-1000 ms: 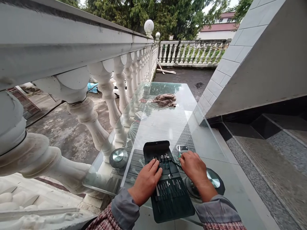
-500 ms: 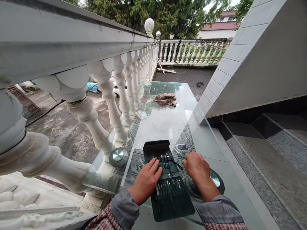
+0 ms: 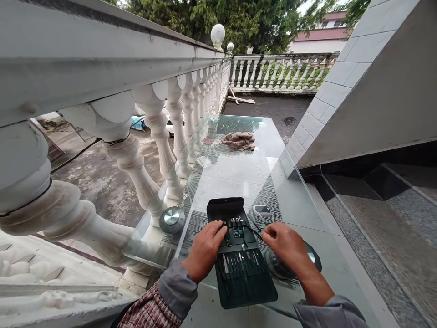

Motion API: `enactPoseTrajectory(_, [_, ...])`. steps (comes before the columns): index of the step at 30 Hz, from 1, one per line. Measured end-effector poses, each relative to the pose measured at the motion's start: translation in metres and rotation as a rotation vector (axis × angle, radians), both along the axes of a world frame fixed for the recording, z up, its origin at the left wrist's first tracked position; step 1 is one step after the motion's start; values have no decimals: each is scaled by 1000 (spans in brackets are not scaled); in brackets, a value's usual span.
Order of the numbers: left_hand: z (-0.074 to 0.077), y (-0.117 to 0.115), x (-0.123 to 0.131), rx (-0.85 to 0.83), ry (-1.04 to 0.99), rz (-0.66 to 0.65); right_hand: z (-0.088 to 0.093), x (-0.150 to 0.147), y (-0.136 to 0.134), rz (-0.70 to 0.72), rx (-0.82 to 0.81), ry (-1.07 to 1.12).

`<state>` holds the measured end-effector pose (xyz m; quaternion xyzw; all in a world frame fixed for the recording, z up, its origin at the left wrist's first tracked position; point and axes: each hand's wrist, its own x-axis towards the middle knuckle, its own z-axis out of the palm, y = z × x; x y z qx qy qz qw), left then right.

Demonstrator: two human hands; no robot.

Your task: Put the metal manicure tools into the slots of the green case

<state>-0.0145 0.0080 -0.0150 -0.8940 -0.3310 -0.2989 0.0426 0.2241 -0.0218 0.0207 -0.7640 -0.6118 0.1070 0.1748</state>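
Observation:
A dark green manicure case (image 3: 247, 291) lies unfolded on the glass table. Its upper section carries several nail clippers (image 3: 238, 230) under a strap. Slim metal tools (image 3: 241, 263) stand in a row in the lower section. My left hand (image 3: 205, 248) grips the case's left edge, fingertips beside a clipper. Just right of the case, my right hand (image 3: 285, 243) is closed in a pinch on a thin green-handled metal tool (image 3: 262, 218); the fingers hide much of it, and its exact kind is unclear. A dark strap end sticks out from the case close to these fingers.
Beyond the case sits a grey-and-white oval object (image 3: 262, 209). A crumpled brown cloth (image 3: 239, 141) lies farther back on the glass table (image 3: 235, 173). White balusters (image 3: 159, 136) line the left side; stone steps (image 3: 385, 214) rise at right.
My left hand has drawn back slightly toward the case's edge, uncovering a clipper. My right hand has shifted a little right and lower, still pinching the tool. The view has turned slightly.

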Motion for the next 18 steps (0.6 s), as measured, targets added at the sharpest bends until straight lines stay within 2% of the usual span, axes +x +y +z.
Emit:
enactPoseTrajectory(4, [10,-3,0,80,-19,-2,11,-29,-16,169,-27,134])
enactPoseTrajectory(7, [14,-7,0,210,49,-103,15,-46,-26,248,-22,147])
enactPoseTrajectory(10, [14,-9,0,266,86,-195,17,-53,-32,286,-22,140])
enactPoseTrajectory(14, [14,-7,-1,185,50,-176,20,-50,-36,364,19,270])
enactPoseTrajectory(18, [15,-3,-2,88,-52,-138,20,-42,-41,556,158,407])
